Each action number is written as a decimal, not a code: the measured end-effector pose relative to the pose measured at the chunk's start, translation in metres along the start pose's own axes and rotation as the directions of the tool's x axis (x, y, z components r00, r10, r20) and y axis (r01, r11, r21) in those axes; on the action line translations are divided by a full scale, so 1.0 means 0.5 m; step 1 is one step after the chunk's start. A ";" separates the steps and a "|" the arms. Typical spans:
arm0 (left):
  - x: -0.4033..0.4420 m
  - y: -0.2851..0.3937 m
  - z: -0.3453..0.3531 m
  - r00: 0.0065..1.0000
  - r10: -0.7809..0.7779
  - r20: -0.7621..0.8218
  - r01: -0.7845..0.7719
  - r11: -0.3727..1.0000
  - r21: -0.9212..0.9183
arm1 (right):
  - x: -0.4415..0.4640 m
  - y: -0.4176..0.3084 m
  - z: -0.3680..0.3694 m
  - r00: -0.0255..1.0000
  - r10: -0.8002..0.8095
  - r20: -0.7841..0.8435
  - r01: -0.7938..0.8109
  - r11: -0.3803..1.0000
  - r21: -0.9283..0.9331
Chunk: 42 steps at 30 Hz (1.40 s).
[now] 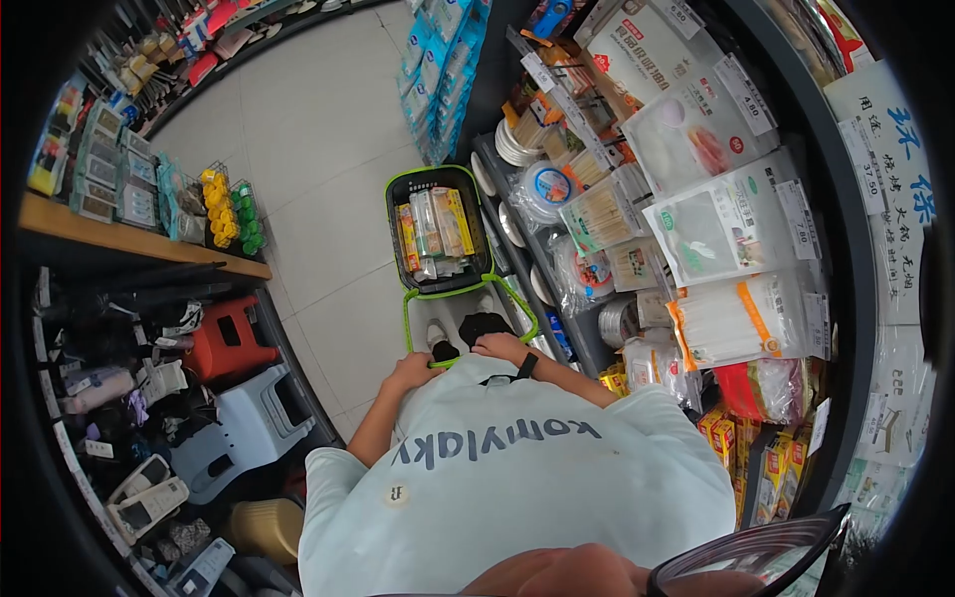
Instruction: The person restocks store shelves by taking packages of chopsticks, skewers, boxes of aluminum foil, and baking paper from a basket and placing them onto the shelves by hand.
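In the head view, a black shopping basket (393, 261) with a lime-green rim is on the tiled floor ahead of me. Several boxed or wrapped packages (435, 227) lie in it. Its long green handle (406, 316) reaches back towards my body. My left hand (413, 371) is closed around the handle's near left end. My right hand (499, 346) is closed at the near right part of the same handle, a dark band on that wrist. Some fingers of both hands are hidden from above. My shoes (437, 334) show through the handle's loop.
At right, a shelf holds bagged disposable gloves (721, 224), toothpicks (603, 211) and bagged white goods (741, 323). Blue packets (438, 75) hang ahead. On the left shelf are a red stool (234, 340) and a grey-blue stool (244, 423). Tiled floor (308, 129) runs between shelves.
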State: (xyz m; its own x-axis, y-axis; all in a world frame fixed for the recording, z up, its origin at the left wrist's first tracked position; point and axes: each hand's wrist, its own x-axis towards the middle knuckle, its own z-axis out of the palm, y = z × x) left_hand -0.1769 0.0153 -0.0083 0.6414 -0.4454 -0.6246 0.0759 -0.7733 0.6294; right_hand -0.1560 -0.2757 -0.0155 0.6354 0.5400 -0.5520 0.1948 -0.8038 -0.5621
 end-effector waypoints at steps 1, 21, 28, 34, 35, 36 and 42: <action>0.001 -0.011 0.015 0.999 -0.034 0.024 0.035 0.999 -0.025 | 0.002 -0.004 0.001 1.000 -0.013 0.008 0.013 1.000 -0.005; -0.015 0.112 0.294 0.932 -0.133 -0.338 0.139 0.990 -0.007 | -0.209 0.130 0.061 0.992 -0.096 -0.087 0.073 0.969 -0.237; -0.023 0.229 0.475 0.956 -0.168 -0.241 0.191 0.979 0.075 | -0.367 0.234 0.114 0.985 -0.021 -0.171 -0.015 0.978 -0.206; -0.086 0.228 0.617 0.979 -0.122 -0.165 0.134 0.989 0.059 | -0.518 0.271 0.227 0.988 0.054 -0.143 -0.058 0.998 -0.025; -0.104 0.236 0.633 0.981 -0.159 -0.114 0.169 0.982 0.081 | -0.531 0.276 0.257 0.985 0.076 -0.158 -0.084 0.995 -0.045; -0.119 0.241 0.646 0.979 -0.196 -0.064 0.202 0.974 0.107 | -0.545 0.294 0.287 0.985 0.078 -0.154 -0.086 0.995 -0.047; -0.121 0.146 0.760 0.997 -0.081 0.006 0.081 0.997 0.012 | -0.639 0.323 0.367 0.931 0.166 -0.324 -0.151 0.986 0.071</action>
State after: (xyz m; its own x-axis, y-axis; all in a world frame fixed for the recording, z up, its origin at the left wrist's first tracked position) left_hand -0.5000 -0.1857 -0.1003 0.6288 -0.3836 -0.6764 0.1188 -0.8122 0.5711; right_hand -0.4649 -0.5322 -0.0428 0.8662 0.2889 -0.4078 0.0432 -0.8563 -0.5147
